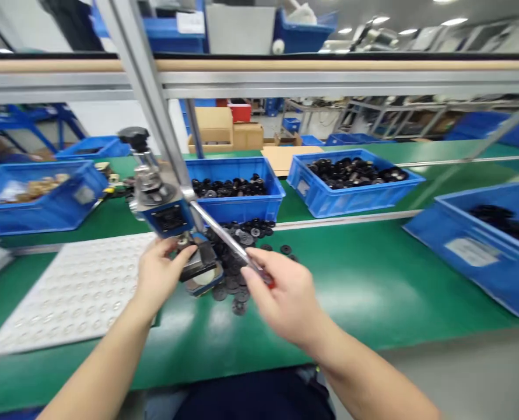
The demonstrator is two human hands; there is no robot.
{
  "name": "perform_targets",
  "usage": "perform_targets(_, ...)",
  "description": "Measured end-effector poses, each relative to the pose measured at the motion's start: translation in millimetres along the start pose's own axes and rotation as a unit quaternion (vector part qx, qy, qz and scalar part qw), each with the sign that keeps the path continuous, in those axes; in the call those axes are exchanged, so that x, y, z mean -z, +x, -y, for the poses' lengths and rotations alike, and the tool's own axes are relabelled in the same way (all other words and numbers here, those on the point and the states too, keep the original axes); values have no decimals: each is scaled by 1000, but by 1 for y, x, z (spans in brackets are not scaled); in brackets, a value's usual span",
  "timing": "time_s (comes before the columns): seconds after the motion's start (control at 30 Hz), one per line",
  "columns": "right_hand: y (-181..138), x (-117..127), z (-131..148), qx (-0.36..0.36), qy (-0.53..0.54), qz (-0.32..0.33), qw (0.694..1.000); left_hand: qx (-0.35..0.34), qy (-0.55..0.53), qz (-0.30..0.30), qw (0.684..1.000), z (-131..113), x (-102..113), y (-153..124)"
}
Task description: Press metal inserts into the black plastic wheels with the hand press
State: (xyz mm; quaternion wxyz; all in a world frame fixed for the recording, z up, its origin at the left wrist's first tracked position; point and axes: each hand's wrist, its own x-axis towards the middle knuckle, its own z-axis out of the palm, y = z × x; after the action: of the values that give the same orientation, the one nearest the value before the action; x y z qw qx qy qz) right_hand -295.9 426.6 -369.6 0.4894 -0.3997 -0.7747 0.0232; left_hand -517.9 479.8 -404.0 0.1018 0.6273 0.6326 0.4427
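Fingers of the right hand point(288, 294) curled around a slender metal lever point(225, 236) on the hand press point(169, 217); whether those of the left hand point(157, 277), at its blocky fixture point(202, 263), pinched anything was unclear. Round black discs point(239, 307) lay beside it on the glossy green worktop point(356, 280).

legible text: none | white label point(472, 251) on right-hand front bin point(502, 286): blurred | paper label point(190, 23) on upper bin point(165, 39): unreadable

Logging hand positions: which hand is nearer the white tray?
Left. The left hand is at the lever press, by the right edge of the white tray; the right hand grips the lever, farther right.
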Motion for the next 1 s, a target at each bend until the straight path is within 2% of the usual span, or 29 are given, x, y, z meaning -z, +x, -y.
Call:
perform_targets(0.13,4,25,11,11,73,-62,995,52,-63,-44,996,10,-7,-7)
perform_targets(0.2,-2,28,12,0,130,-114,985,79,-138,-33,987,17,-4,-21)
perform_targets(0.27,-15,23,9,-24,192,-156,969,117,-241,2,963,19,2,-41)
perform_targets(0.33,-32,12,2,-66,235,-164,956,171,-353,48,919,18,5,-62)
perform_targets(0.37,-41,5,-3,-87,247,-145,954,201,-407,73,888,16,5,-73)
perform_targets(0.5,-71,-23,-20,-132,238,45,961,315,-578,174,732,13,-10,-107)
perform_targets(0.57,-79,-33,-23,-122,228,103,960,351,-616,213,673,17,-21,-118)
perform_targets(0.6,-81,-37,-22,-115,226,115,961,360,-625,228,654,20,-25,-121)
perform_targets(0.67,-83,-41,-20,-104,221,126,962,365,-633,246,637,26,-32,-127)
perform_targets(0.83,-83,-42,-15,-97,222,134,961,366,-625,270,635,36,-38,-132)
perform_targets(1.0,-85,-42,-14,-111,221,157,956,371,-627,266,631,38,-40,-135)
